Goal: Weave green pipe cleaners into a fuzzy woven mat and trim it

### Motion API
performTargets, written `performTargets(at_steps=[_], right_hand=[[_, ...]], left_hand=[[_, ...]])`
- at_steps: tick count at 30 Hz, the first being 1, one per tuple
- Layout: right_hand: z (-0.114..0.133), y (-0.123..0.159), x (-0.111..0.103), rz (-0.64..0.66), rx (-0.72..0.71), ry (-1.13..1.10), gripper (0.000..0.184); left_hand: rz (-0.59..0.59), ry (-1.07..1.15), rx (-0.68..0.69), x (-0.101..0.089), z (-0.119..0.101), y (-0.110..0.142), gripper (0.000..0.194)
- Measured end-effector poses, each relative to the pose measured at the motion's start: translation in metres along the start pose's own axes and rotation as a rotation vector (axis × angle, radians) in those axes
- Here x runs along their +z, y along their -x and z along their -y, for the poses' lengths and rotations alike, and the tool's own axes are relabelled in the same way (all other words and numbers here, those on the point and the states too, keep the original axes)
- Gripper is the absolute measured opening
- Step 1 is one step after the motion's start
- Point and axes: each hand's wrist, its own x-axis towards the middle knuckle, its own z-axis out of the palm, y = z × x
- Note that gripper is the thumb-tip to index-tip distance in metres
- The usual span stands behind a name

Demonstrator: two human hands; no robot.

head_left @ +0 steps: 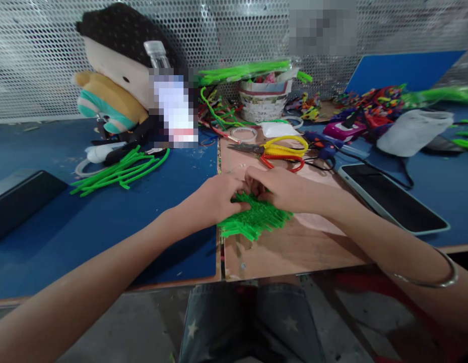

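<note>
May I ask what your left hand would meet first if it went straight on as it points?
The left hand would probably meet the right hand first, though depth there is unclear.

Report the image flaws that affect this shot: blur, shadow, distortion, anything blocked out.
Head view: coarse pixel blocks hide the bottle below its neck and a patch of the mesh panel; soft detail blends strands in the green bundle under the left hand and right hand; shadow darkens the blue tabletop below the left forearm; forearms look stretched toward the edges.
</note>
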Motion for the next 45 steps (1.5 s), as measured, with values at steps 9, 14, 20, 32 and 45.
performTargets(at_steps=[9, 14, 20, 32, 45], right_hand=[[0.001, 0.001, 0.003, -0.001, -0.044, 0.03, 0.021], [0.001, 0.0, -0.001, 0.038, -0.004, -0.031, 0.022], [0.006, 0.003, -0.015, 0.099, 0.171, -0.069, 0.03], [0.008, 0.005, -0.015, 0.098, 0.13, 0.057, 0.023], [0.007, 0.006, -0.011, 0.074, -0.02, 0.047, 0.023]], left_hand=[[0.004, -0.053, -0.011, 0.002, 0.0, -0.001, 0.02], [0.008, -0.061, -0.005, 0.003, -0.001, 0.0, 0.019], [0.002, -0.131, -0.012, 0.004, -0.004, 0.002, 0.023], [-0.023, -0.114, 0.009, 0.007, 0.001, 0.002, 0.024], [0.01, -0.073, 0.036, 0.004, 0.0, 0.001, 0.023]])
